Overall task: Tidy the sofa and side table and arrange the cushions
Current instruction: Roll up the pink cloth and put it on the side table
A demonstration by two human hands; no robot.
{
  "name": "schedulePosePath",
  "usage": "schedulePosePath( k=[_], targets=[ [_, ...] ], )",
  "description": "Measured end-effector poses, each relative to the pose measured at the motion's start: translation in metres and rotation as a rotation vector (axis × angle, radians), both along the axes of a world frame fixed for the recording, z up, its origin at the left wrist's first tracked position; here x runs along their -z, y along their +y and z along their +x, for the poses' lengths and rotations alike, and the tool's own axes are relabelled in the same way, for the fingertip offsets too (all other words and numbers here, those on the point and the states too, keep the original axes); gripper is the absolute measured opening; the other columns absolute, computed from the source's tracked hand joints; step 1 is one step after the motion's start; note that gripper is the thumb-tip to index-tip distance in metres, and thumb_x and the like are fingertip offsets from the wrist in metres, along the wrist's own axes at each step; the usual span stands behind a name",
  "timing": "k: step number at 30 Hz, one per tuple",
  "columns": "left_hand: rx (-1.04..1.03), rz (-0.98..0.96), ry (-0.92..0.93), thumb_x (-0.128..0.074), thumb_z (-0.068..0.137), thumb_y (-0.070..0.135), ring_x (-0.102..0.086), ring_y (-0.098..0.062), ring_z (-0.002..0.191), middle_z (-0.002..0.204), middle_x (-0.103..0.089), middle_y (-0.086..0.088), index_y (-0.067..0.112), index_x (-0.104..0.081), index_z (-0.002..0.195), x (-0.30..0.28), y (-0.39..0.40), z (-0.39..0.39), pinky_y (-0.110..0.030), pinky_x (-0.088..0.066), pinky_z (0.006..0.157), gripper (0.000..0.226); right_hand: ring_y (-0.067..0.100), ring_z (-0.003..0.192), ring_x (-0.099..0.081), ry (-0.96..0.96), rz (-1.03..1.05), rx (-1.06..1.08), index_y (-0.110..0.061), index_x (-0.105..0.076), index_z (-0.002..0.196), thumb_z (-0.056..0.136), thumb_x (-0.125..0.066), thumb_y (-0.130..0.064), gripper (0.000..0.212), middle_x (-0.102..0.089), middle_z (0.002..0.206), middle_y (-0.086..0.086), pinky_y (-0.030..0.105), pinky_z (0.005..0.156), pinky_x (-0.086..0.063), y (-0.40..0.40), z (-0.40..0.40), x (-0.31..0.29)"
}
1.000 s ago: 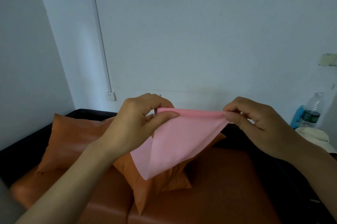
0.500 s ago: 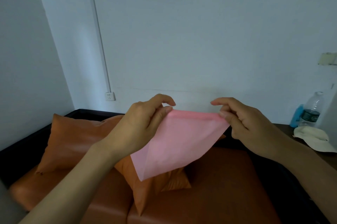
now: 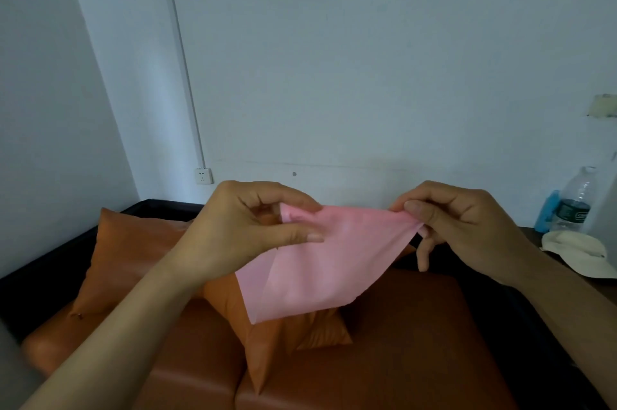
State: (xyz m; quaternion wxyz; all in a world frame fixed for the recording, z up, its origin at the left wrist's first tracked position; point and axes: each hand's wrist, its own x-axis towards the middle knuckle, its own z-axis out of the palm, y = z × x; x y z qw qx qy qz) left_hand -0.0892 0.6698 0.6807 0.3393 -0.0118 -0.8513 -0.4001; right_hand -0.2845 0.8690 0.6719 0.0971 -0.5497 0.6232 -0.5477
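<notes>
A thin pink cloth (image 3: 320, 262) hangs folded in the air above the sofa. My left hand (image 3: 243, 229) pinches its upper left corner and my right hand (image 3: 464, 226) pinches its upper right corner. Below it lies the orange sofa seat (image 3: 400, 342) with a black frame. One orange cushion (image 3: 130, 252) leans at the sofa's back left. A second orange cushion (image 3: 283, 339) stands on its corner in the middle, partly hidden by the cloth.
A dark side table (image 3: 567, 262) stands to the right of the sofa. On it are a clear water bottle (image 3: 574, 202), a blue object (image 3: 546, 212) behind it and a cream hat (image 3: 581, 252). A white wall with a socket (image 3: 203, 175) rises behind.
Both hands let their fingers loosen and then pinched the top corners again. The cloth's top edge is now stretched a little wider, and the view has shifted slightly.
</notes>
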Motion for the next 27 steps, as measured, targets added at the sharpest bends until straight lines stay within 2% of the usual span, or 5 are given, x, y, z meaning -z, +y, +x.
schedulePosePath(
  k=[6, 11, 16, 22, 27],
  targets=[
    [-0.042, -0.033, 0.060, -0.072, 0.073, 0.037, -0.067, -0.033, 0.082, 0.091, -0.073, 0.002, 0.028, -0.074, 0.092, 0.003, -0.001, -0.004, -0.052, -0.054, 0.076, 0.021, 0.022, 0.050, -0.066, 0.197, 0.006, 0.074, -0.017, -0.068, 0.094, 0.076, -0.071, -0.022, 0.019, -0.067, 0.088, -0.004, 0.027, 0.064, -0.056, 0.001, 0.004, 0.001],
    [-0.154, -0.054, 0.126, -0.073, 0.074, 0.039, -0.068, -0.019, 0.079, 0.086, -0.072, 0.007, 0.028, -0.073, 0.088, 0.004, 0.001, -0.008, -0.035, -0.058, 0.069, 0.018, 0.013, 0.044, -0.057, 0.313, -0.085, 0.183, -0.024, -0.068, 0.090, 0.085, -0.062, -0.029, 0.010, -0.059, 0.077, -0.005, 0.028, 0.050, -0.051, -0.002, 0.000, 0.003],
    [-0.187, -0.244, 0.132, -0.066, 0.083, 0.041, -0.067, -0.012, 0.086, 0.088, -0.069, 0.015, 0.028, -0.072, 0.092, 0.003, 0.000, -0.006, -0.025, -0.057, 0.068, 0.017, 0.005, 0.072, -0.060, 0.499, -0.066, 0.205, -0.027, -0.064, 0.094, 0.092, -0.051, -0.041, 0.019, -0.059, 0.082, -0.014, 0.011, 0.061, -0.043, -0.002, -0.008, 0.004],
    [-0.222, -0.242, 0.087, -0.066, 0.086, 0.040, -0.063, -0.008, 0.092, 0.093, -0.067, 0.012, 0.033, -0.067, 0.101, 0.005, -0.001, -0.009, -0.029, -0.054, 0.069, 0.017, 0.015, 0.074, -0.062, 0.481, 0.014, 0.160, -0.037, -0.059, 0.115, 0.093, -0.041, -0.045, 0.029, -0.065, 0.087, -0.009, 0.023, 0.065, -0.047, 0.000, -0.011, 0.007],
    [-0.167, -0.336, 0.069, -0.054, 0.095, 0.033, -0.063, -0.009, 0.095, 0.101, -0.067, 0.016, 0.025, -0.068, 0.105, 0.001, 0.002, -0.009, -0.021, -0.050, 0.077, 0.019, -0.007, 0.078, -0.059, 0.552, -0.003, 0.125, -0.023, -0.061, 0.107, 0.099, -0.038, -0.016, 0.025, -0.059, 0.084, -0.033, 0.005, 0.065, -0.040, 0.001, -0.006, 0.003]
  ],
)
